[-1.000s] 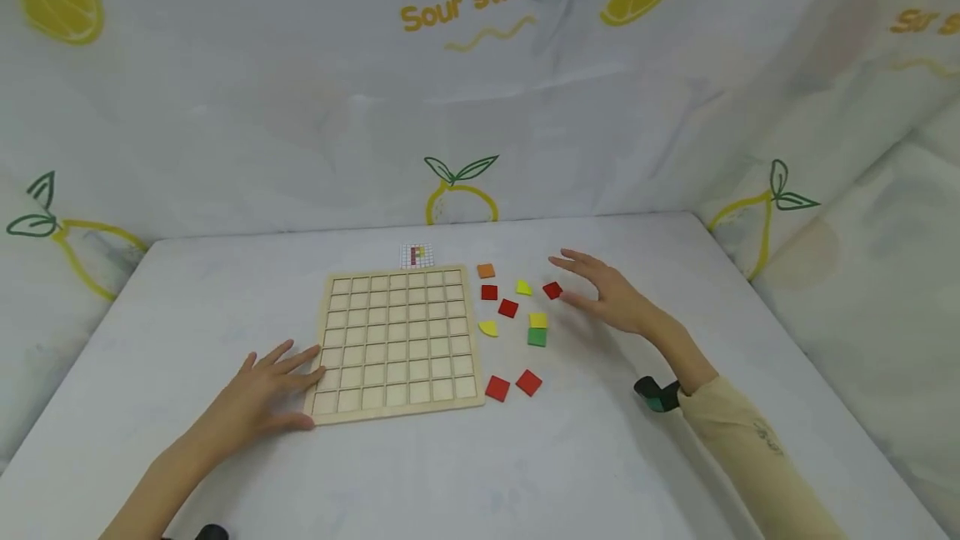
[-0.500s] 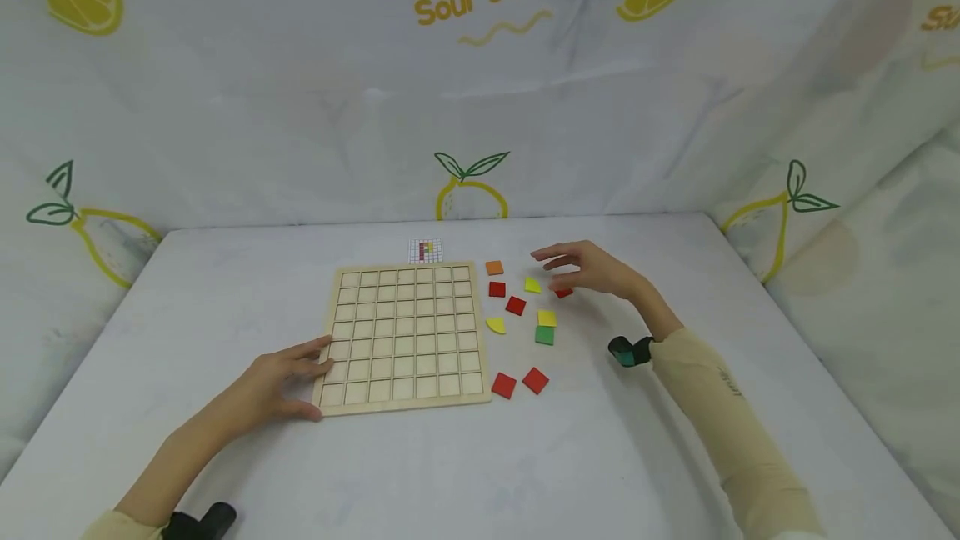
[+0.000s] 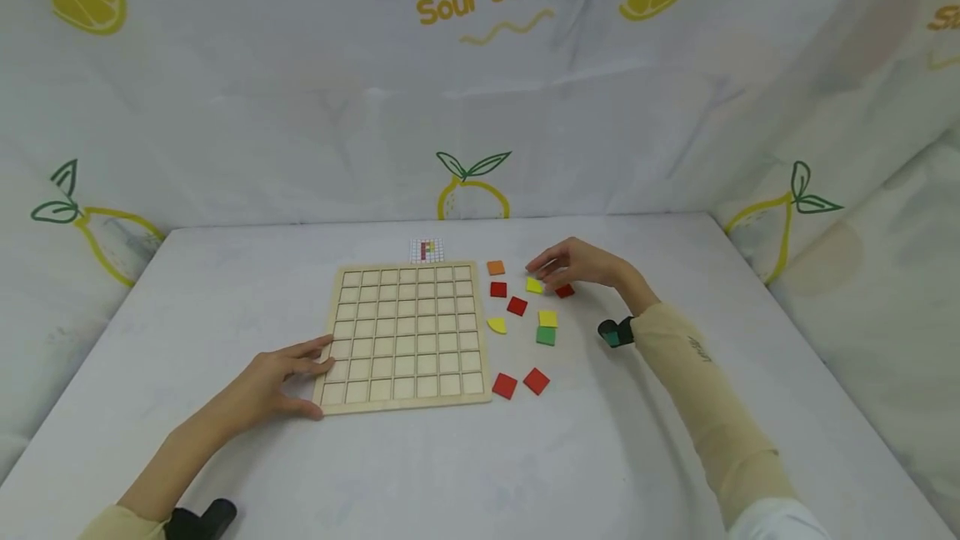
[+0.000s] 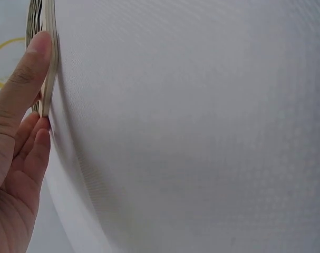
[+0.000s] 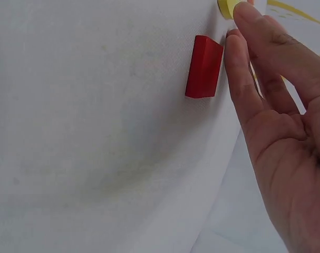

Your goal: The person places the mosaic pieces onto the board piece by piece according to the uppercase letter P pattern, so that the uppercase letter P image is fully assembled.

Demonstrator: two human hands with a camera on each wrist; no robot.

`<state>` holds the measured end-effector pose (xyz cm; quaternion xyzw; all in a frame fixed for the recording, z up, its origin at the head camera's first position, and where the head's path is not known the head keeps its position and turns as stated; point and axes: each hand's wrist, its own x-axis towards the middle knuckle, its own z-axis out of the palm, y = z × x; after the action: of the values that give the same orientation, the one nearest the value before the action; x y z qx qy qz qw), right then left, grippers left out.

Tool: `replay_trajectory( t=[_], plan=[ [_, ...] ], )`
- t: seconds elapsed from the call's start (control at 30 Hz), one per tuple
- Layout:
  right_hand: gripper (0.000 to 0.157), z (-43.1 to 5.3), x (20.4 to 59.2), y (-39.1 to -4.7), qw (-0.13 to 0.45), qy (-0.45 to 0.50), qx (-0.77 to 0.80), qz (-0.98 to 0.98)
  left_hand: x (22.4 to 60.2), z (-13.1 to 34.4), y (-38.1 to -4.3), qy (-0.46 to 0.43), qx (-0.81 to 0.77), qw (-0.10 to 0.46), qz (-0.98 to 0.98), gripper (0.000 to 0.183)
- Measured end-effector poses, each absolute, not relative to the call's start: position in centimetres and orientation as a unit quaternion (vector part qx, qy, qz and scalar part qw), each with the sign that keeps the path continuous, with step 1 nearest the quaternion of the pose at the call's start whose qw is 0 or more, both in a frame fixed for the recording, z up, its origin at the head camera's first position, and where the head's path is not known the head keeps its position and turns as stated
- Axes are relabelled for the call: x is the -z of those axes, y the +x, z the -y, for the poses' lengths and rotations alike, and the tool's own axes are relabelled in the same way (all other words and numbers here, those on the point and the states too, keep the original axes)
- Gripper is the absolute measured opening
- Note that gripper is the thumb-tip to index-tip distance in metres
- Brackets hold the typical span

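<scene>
A pale wooden grid board (image 3: pixel 405 407) lies on the table in the head view. My left hand (image 3: pixel 262 386) rests at its left side, fingers and thumb nearly straight along the frame. The left wrist view shows the thumb (image 4: pixel 30 68) against the board's edge (image 4: pixel 52 58). Past the board's right side, my right hand (image 3: pixel 579 262) hovers low over a yellow quarter-round tile (image 3: pixel 534 285), thumb and fingertips spread around it. A red square tile (image 3: pixel 565 291) lies partly under this hand; in the right wrist view this red tile (image 5: pixel 203 68) sits just beside the fingers.
Right of the board lie an orange tile (image 3: pixel 496 267), several red tiles (image 3: pixel 517 306), another yellow quarter-round (image 3: pixel 497 325), a yellow square (image 3: pixel 547 319) and a green square (image 3: pixel 546 336). A small printed pattern card (image 3: pixel 427 251) is behind the board. Printed white cloth hangs around the table.
My right hand has moved left and lower, from beside the red tile to the yellow quarter-round, its fingers drawing closer together. The left hand stays at the board's edge. The head view has shifted slightly.
</scene>
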<state>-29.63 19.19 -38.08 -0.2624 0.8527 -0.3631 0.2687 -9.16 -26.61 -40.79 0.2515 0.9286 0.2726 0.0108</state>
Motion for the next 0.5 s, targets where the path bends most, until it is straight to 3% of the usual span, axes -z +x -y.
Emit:
replay_trajectory(
  t=[0.5],
  plan=[
    [0.035,-17.4,38.7,-29.9,0.258,-0.258,0.305,-0.880,40.7,26.4,-9.0,0.233,-0.287,0.039,-0.928,0.069]
  ],
)
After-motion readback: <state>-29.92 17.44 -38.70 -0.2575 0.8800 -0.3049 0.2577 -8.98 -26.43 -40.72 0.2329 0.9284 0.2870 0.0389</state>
